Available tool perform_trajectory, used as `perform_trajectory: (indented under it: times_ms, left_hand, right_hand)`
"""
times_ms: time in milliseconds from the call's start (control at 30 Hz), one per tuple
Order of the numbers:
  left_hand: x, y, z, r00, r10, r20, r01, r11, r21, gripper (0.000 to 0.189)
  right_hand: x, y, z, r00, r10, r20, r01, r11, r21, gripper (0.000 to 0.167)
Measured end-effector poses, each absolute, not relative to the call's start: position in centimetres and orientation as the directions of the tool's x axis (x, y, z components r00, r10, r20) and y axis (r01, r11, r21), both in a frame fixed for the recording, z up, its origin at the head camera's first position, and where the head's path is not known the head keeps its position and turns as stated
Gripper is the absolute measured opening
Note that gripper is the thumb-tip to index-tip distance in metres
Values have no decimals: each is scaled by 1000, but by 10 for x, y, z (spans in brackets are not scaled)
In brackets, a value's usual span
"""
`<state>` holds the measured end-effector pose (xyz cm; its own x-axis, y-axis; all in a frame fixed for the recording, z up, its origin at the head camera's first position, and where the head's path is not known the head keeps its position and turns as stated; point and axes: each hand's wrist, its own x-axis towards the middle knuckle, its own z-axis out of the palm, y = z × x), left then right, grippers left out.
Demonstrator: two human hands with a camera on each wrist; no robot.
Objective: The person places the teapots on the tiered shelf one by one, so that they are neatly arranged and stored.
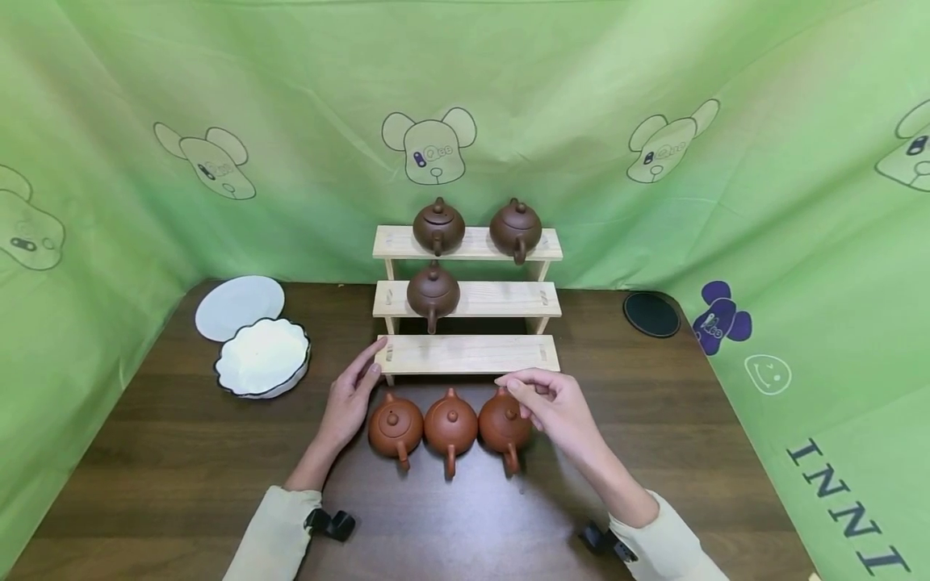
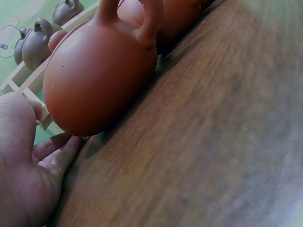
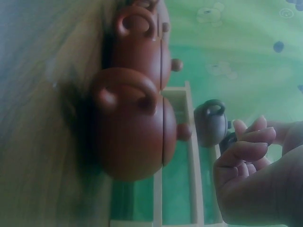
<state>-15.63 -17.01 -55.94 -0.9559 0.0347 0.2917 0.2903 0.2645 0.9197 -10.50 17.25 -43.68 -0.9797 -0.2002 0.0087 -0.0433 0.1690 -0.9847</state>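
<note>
1. Printed green cloth (image 1: 312,73) hung behind and at both sides; dark wood worktop (image 1: 145,460).
2. Three-step pale wooden shelf (image 1: 468,355) at far centre. Two dark teapots (image 1: 439,230) (image 1: 517,229) on its top step, another dark teapot (image 1: 433,294) on the middle step, left part.
3. Near side of the shelf, in a row on the worktop: left red teapot (image 1: 395,425), middle red teapot (image 1: 452,428), right red teapot (image 1: 497,432). Long axes run roughly near–far: spouts far, handles near.
4. Right hand (image 1: 559,411) nearest the right red teapot, above it and slightly right. Fingers curled, thumb and forefinger tips together, nothing seen between them. Right wrist view shows a gap between hand and lid knob.
5. Left hand (image 1: 350,403) just left of the left red teapot; fingers extended, forefinger at the lowest step's left end. Contact with the pot: cannot tell.
</note>
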Motion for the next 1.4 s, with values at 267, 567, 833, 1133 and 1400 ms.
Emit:
perform_trajectory:
  times_ms: [267, 567, 833, 1133, 1400]
  left_hand:
    - [-157, -172, -563, -955, 24, 295, 290, 287, 913, 44]
    - [-160, -173, -566, -958, 30, 286, 282, 292, 914, 44]
    - [-154, -168, -551, -977, 29, 214, 213, 274, 938, 45]
    - [-153, -169, -552, -973, 37, 229, 230, 275, 934, 46]
    - [-165, -176, -576, -965, 46, 260, 261, 302, 917, 45]
  right_hand:
    - [-97, 185, -443, -983, -181, -6, -33, 210, -977, 23]
    - [-85, 197, -450, -984, -176, -36, -3, 217, -976, 22]
    - [-75, 205, -462, -981, -180, -65, 23, 226, -974, 22]
    - [-66, 214, -479, -980, -170, -105, 61, 248, -967, 21]
    - [-62, 222, -488, -949, -247, -199, 128, 274, -953, 26]
